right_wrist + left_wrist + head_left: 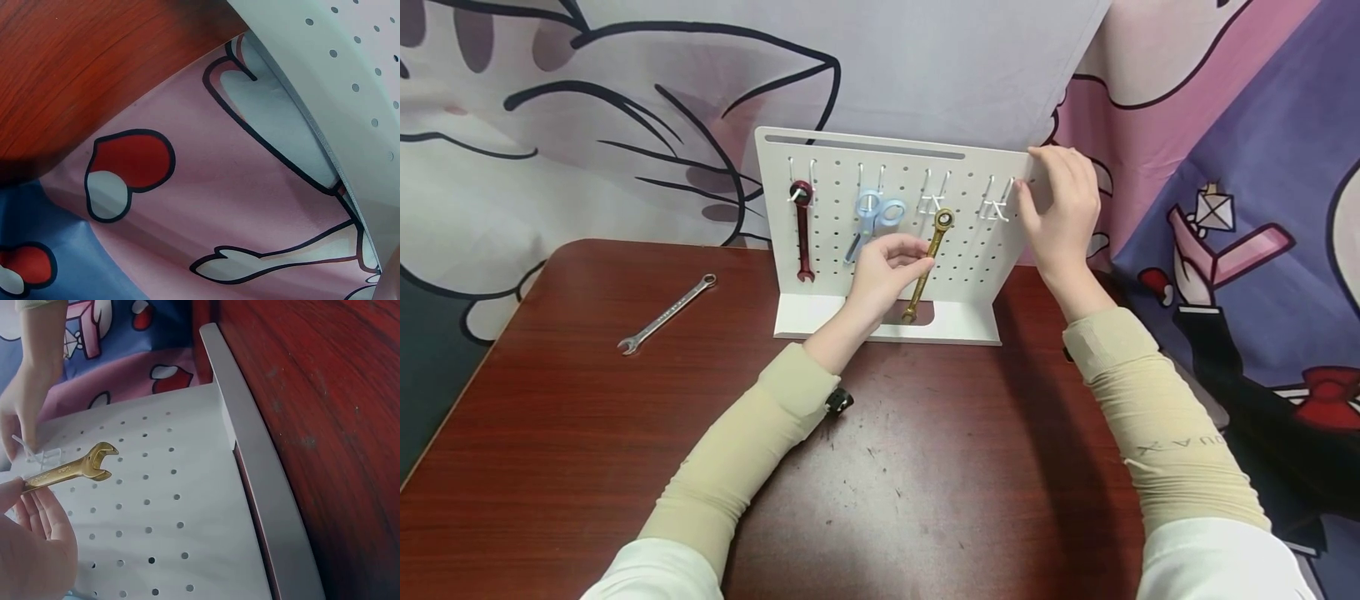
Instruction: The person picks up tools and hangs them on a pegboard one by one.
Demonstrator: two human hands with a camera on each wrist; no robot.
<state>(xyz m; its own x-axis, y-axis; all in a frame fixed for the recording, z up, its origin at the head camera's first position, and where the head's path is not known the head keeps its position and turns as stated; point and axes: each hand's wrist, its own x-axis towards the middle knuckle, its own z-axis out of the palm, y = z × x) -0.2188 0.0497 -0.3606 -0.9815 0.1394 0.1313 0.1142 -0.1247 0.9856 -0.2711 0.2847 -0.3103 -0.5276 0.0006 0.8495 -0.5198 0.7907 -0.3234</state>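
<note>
Head view: red metal wrench [802, 233], blue-handled scissors [867, 220] hang; my left hand [883, 271] pinches an unhung gold metal wrench [921, 284], right hand [1063, 204] grips white pegboard [827, 287]; silver metal wrench [670, 313] apparently remains.

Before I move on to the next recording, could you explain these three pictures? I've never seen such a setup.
There's no machine here: a person works with two bare hands. The head picture looks forward and down; the other two come from cameras worn on each wrist. The left hand pinches a gold wrench in front of a white pegboard, while the right hand holds the board's upper right corner. A red wrench and light blue scissors hang on its hooks. On the brown table, left of the board, lies a silver wrench. The right wrist picture shows mostly patterned cloth.
</note>
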